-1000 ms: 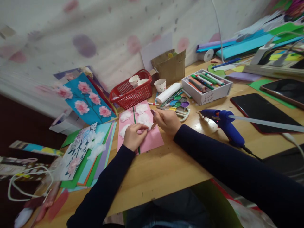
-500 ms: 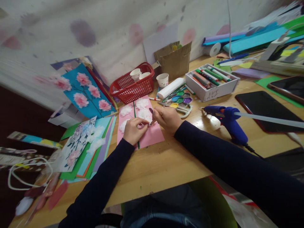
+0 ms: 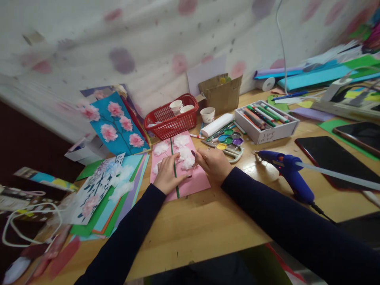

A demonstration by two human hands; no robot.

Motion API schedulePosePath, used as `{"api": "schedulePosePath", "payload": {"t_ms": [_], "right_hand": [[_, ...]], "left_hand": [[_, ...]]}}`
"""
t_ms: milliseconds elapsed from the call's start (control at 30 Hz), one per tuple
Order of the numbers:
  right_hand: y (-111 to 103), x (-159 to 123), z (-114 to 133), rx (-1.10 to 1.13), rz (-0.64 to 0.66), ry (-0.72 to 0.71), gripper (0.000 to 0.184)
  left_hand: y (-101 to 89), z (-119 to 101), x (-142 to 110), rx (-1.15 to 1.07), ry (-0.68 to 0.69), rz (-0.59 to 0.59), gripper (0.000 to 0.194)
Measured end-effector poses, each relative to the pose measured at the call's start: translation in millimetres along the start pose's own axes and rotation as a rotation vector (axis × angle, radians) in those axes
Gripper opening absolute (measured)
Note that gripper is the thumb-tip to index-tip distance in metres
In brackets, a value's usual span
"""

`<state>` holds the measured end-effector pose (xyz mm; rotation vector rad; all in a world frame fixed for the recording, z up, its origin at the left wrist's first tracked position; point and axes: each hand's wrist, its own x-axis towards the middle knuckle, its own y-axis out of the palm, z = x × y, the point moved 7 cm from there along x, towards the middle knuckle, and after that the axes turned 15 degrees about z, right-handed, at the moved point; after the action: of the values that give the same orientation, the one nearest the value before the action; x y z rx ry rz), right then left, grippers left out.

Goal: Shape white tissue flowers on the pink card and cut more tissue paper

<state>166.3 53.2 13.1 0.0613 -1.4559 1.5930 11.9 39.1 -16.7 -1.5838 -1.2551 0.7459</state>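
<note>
A pink sheet of paper (image 3: 196,183) lies on the table with a dark green strip (image 3: 171,147) running down it. Tufts of white cotton (image 3: 181,140) sit on both sides of the strip. My left hand (image 3: 167,174) rests over the sheet's lower left, thumb and fingers spread, fingertips beside a cotton tuft. At the sheet's right edge, my right hand (image 3: 216,164) is closed, with curled fingers pinching the right side of a larger cotton puff (image 3: 186,159). The fingers' undersides are hidden.
A blue glue gun (image 3: 286,170) lies right of my right hand, near a phone (image 3: 335,158). Behind are scissors (image 3: 236,153), a paint palette (image 3: 228,139), a marker box (image 3: 274,130), a paper cup (image 3: 208,114) and a red basket (image 3: 169,127). Coloured papers (image 3: 139,174) lie left.
My left hand has opened, its thumb moving away from the fingers. My right hand has shifted up slightly along the sheet beside the cotton. The whole view has tilted upward.
</note>
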Motion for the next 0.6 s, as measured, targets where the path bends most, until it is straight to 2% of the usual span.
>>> {"api": "schedulePosePath", "payload": {"t_ms": [100, 233, 400, 600], "right_hand": [[0.6, -0.3, -2.8, -0.026, 0.007, 0.046, 0.046], [0.7, 0.9, -6.6, -0.025, -0.013, 0.114, 0.043], [1.8, 1.2, -12.5, 0.112, -0.037, 0.216, 0.044], [-10.9, -9.1, -13.8, 0.268, -0.197, 0.227, 0.048]], "left_hand": [[8.3, 12.1, -3.0, 0.007, -0.06, 0.115, 0.088], [14.9, 15.7, -6.2, 0.039, -0.081, 0.174, 0.088], [17.4, 16.7, -7.4, 0.058, -0.085, 0.172, 0.088], [14.8, 19.7, -7.0, 0.04, -0.063, 0.128, 0.091]]}}
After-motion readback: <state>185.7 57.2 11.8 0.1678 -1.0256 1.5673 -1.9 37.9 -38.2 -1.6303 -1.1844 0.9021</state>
